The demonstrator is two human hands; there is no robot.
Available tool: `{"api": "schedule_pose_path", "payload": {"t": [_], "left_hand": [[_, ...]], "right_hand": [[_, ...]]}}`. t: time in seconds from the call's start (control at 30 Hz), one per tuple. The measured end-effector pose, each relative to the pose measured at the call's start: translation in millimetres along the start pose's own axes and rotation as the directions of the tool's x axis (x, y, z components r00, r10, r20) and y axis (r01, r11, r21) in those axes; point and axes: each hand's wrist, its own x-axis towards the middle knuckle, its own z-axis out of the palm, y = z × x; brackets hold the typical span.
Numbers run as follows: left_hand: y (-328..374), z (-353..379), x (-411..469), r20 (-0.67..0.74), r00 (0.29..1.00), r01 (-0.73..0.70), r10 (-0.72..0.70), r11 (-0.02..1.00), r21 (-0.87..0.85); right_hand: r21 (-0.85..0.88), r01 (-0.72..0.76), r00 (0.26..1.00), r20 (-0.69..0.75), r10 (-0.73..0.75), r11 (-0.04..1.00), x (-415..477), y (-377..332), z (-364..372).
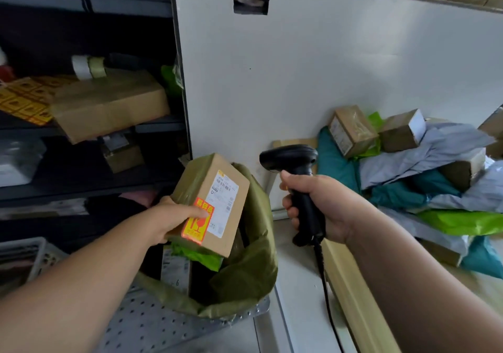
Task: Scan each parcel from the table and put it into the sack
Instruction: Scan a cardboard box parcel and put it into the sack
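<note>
head view. left hand [174,220], its grip closed around a cardboard parcel [211,205], holds it tilted above the open mouth of the olive-green sack [253,260]; a white shipping label [224,203] and an orange fragile sticker [198,220] face up, the thumb lying on the sticker. right hand [318,208], grip closed around the handle of a black corded scanner [292,159], its head turned toward the parcel. more boxes and grey, teal and green mailer bags [424,167] lie heaped on the surface [299,279] at right. other packages lie inside the sack.
</note>
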Motion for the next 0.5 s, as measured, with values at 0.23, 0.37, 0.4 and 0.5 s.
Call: {"api": "schedule_pose_path", "payload": {"t": [0.23, 0.37, 0.4, 0.5], "left_hand": [[-48.5, 19.9, 35.8, 0.102, 0.992, 0.075, -0.075, 0.997, 0.001], [-69.3, 29.3, 47.9, 0.150, 0.986, 0.062, -0.077, 0.993, 0.104], [-72.8, 29.4, 49.8, 0.170, 0.983, 0.055, -0.076, 0.991, 0.122], [-81.0, 25.0, 53.7, 0.150, 0.989, -0.008, -0.017, 0.986, 0.168]], "right_hand": [[-0.088, -0.067, 0.997, -0.035, 0.064, 0.994, 34.8, 41.4, 19.9], [-0.170, -0.100, 0.995, 0.001, 0.102, 0.980, 66.0, 73.4, 44.0], [-0.186, -0.112, 0.993, 0.010, 0.116, 0.976, 74.8, 80.9, 51.0], [-0.234, -0.140, 0.988, 0.030, 0.151, 0.962, 101.4, 100.5, 70.7]]}}
